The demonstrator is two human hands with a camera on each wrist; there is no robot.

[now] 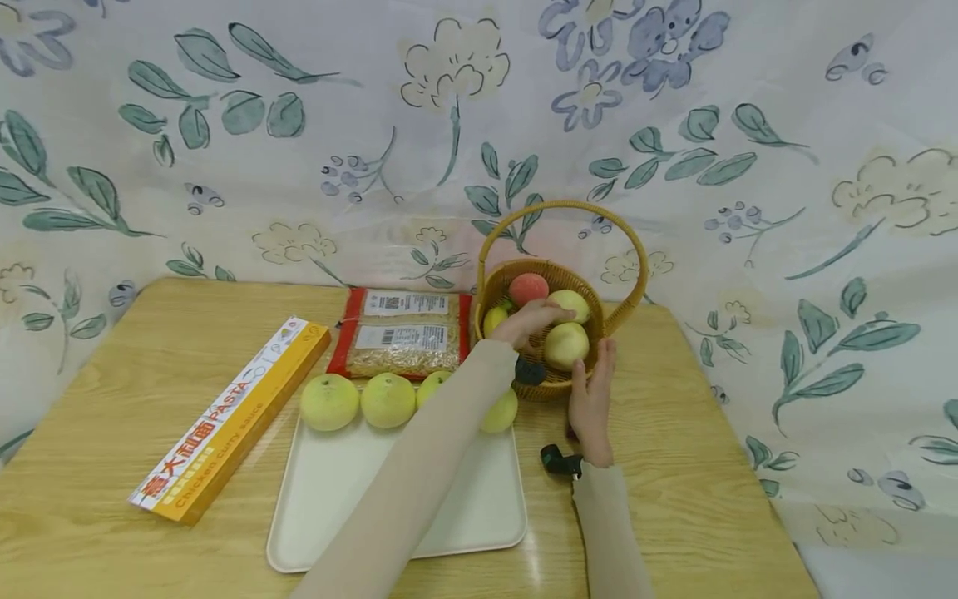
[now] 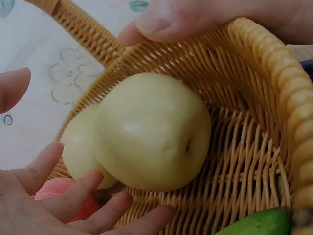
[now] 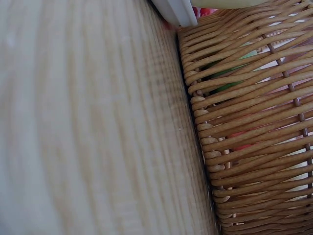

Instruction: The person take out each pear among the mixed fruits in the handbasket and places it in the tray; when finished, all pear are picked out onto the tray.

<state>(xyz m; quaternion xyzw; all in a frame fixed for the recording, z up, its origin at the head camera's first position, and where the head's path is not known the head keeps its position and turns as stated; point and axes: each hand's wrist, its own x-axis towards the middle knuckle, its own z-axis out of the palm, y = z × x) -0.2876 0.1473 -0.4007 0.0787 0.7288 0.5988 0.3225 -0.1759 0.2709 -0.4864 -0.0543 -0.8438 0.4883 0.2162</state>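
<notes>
A wicker basket (image 1: 554, 383) with a tall handle (image 1: 557, 204) holds two pale yellow-green round fruits, the nearer one (image 2: 151, 132) lying against the farther one (image 2: 78, 142). A reddish, peach-like fruit (image 1: 529, 288), a yellow piece (image 1: 494, 319) and a smooth green one (image 2: 259, 223) are in there too. My left hand (image 1: 533, 323) reaches over the rim, its fingers spread beside the pale fruits without gripping them. With straight fingers, my right hand (image 1: 593, 408) rests against the basket's right side. The right wrist view shows the basket's woven wall (image 3: 259, 117) but not that hand.
A white tray (image 1: 337, 499) stands left of the basket, with several yellow-green round fruits (image 1: 329, 402) along its far edge. Behind it lie red-edged clear food packets (image 1: 400, 337). A long pasta box (image 1: 232, 416) lies farther left. A floral cloth (image 1: 419, 141) hangs behind the table.
</notes>
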